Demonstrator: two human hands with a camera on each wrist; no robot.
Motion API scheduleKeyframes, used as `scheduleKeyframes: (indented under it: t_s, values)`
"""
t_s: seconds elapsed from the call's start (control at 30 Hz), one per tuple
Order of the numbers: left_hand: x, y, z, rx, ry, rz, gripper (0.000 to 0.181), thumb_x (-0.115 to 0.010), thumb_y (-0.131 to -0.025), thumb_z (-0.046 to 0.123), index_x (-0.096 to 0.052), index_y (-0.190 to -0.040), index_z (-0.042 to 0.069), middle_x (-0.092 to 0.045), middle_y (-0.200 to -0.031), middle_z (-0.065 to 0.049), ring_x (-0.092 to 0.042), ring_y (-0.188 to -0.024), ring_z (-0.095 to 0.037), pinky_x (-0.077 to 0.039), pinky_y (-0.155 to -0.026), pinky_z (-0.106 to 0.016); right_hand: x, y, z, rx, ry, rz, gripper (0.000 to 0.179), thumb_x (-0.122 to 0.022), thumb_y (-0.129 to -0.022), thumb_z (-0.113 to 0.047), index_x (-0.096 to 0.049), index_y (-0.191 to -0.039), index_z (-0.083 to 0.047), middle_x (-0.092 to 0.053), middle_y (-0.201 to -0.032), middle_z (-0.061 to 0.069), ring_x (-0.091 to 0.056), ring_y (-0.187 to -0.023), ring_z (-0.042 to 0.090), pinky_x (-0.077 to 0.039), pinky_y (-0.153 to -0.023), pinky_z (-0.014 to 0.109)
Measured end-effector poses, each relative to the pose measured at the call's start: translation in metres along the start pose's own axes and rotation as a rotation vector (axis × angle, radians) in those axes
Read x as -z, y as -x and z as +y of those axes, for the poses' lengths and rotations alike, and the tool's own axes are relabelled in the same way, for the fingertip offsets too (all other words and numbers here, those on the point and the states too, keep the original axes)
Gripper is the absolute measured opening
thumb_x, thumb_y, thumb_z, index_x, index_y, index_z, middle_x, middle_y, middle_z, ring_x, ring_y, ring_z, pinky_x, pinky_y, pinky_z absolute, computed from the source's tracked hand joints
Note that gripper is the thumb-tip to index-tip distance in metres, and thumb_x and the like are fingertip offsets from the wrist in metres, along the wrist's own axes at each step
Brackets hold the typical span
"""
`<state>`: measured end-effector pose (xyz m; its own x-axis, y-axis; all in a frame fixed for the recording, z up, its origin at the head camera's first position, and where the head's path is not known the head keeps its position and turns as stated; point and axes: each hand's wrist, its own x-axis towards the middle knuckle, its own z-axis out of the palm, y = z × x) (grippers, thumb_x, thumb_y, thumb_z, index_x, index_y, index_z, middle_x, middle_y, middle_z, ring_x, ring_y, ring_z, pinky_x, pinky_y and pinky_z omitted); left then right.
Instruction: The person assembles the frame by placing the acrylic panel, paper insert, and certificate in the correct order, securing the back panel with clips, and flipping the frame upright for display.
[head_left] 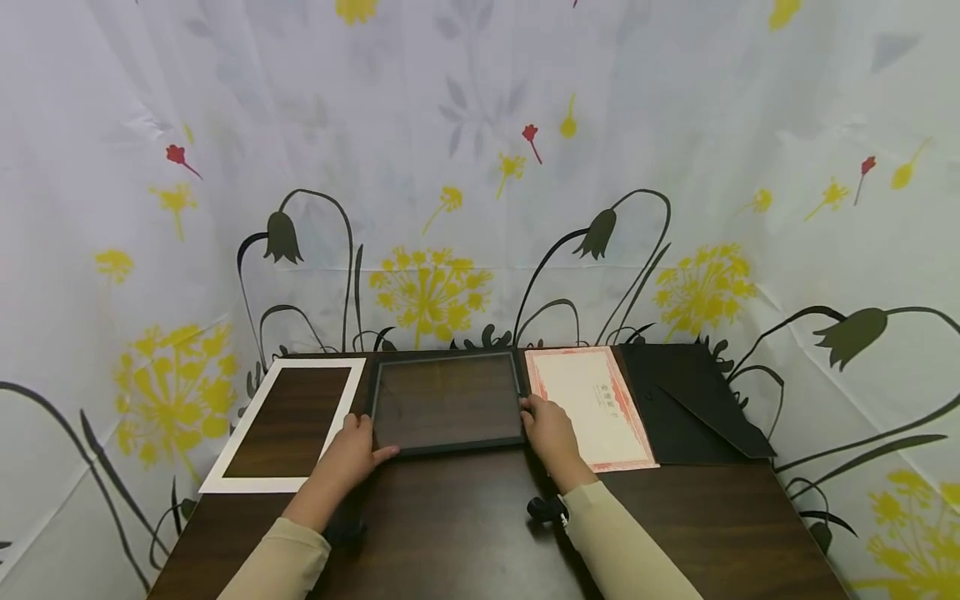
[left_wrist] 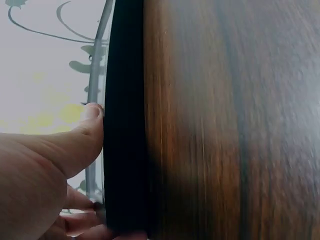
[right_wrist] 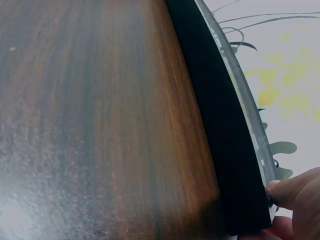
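Note:
A black picture frame [head_left: 450, 447] with a clear pane lies flat in the middle of the table, turned sideways. My left hand [head_left: 354, 454] grips its near left corner. In the left wrist view the thumb [left_wrist: 90, 132] presses the frame's edge [left_wrist: 125, 120], and the other fingers reach round the corner below. On the opposite side my right hand [head_left: 551, 433] holds the frame's right edge. The right wrist view shows thumb and fingers pinching the corner of the dark edge [right_wrist: 215, 125]. Whether the frame is slightly lifted, I cannot tell.
A white mat board [head_left: 213, 483] with a rectangular opening lies at the left. To the right are a certificate sheet [head_left: 588, 400] with a pink border and a black backing board [head_left: 675, 392] with a stand flap. Behind the dark wooden table [head_left: 450, 533] hangs a flowered curtain [head_left: 480, 167].

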<state>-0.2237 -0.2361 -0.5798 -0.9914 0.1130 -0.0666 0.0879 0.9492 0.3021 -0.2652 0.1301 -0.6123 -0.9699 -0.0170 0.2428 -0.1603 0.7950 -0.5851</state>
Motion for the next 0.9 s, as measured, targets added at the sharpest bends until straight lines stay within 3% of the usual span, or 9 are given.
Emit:
scheduleKeyframes:
  t_s: [0.1,0.2,0.37,0.53,0.63,0.7,0.9]
  values:
    - [0.002,0.009,-0.014,0.006,0.035,-0.033,0.101,-0.076,-0.101,0.051,-0.037,-0.153,-0.026,-0.049,-0.142,-0.049,-0.061,-0.128,-0.059,-0.053,-0.106,-0.065,-0.007,0.005,0.0,-0.016,-0.021,0.003,0.018,-0.076,-0.103,-0.015,-0.08,-0.12,-0.011,-0.081,-0.111,0.015,-0.077,-0.108,0.038,-0.062,-0.09,0.054]
    - [0.008,0.019,-0.028,0.024,0.068,-0.055,0.101,-0.074,-0.101,0.054,-0.038,-0.154,-0.024,-0.05,-0.143,-0.048,-0.062,-0.127,-0.058,-0.053,-0.104,-0.066,-0.012,0.009,0.001,-0.024,-0.034,0.006,0.018,-0.076,-0.103,-0.016,-0.08,-0.121,-0.011,-0.079,-0.109,0.014,-0.076,-0.103,0.036,-0.062,-0.087,0.052]
    - [0.027,0.026,-0.044,0.06,0.102,-0.006,0.091,-0.07,-0.105,0.051,-0.043,-0.153,-0.021,-0.055,-0.136,-0.041,-0.067,-0.116,-0.05,-0.055,-0.1,-0.063,-0.013,0.01,0.006,-0.045,-0.071,0.018,0.018,-0.074,-0.105,-0.017,-0.079,-0.121,-0.012,-0.074,-0.104,0.012,-0.071,-0.085,0.026,-0.06,-0.073,0.043]
    - [0.051,0.024,-0.058,0.109,0.081,0.017,0.088,-0.068,-0.107,0.047,-0.041,-0.152,-0.023,-0.051,-0.141,-0.047,-0.059,-0.127,-0.06,-0.05,-0.106,-0.069,-0.006,0.005,0.013,-0.167,-0.343,-0.044,0.02,-0.072,-0.107,-0.02,-0.079,-0.125,-0.014,-0.073,-0.09,0.012,-0.055,-0.043,0.021,-0.053,-0.043,0.038]
    - [0.06,0.024,-0.072,0.153,0.051,0.023,0.087,-0.067,-0.108,0.046,-0.04,-0.151,-0.024,-0.047,-0.141,-0.05,-0.056,-0.128,-0.062,-0.049,-0.106,-0.07,-0.002,0.004,0.015,-0.228,-0.465,-0.074,0.021,-0.072,-0.107,-0.022,-0.079,-0.125,-0.014,-0.076,-0.09,0.011,-0.049,-0.037,0.019,-0.051,-0.038,0.038]
    - [0.065,0.025,-0.083,0.187,0.033,0.038,0.083,-0.065,-0.108,0.044,-0.044,-0.147,-0.026,-0.048,-0.137,-0.052,-0.055,-0.125,-0.064,-0.049,-0.104,-0.07,-0.002,0.003,0.016,-0.242,-0.473,-0.086,0.022,-0.072,-0.107,-0.023,-0.079,-0.126,-0.016,-0.076,-0.092,0.01,-0.05,-0.038,0.017,-0.052,-0.039,0.037]
    - [0.074,0.04,-0.12,0.338,-0.031,0.034,0.062,-0.06,-0.107,0.037,-0.068,-0.107,-0.024,-0.063,-0.11,-0.048,-0.058,-0.106,-0.065,-0.052,-0.087,-0.069,-0.002,0.004,0.017,-0.271,-0.467,-0.095,0.022,-0.074,-0.106,-0.025,-0.08,-0.126,-0.019,-0.071,-0.089,0.009,-0.051,-0.039,0.017,-0.053,-0.04,0.036]
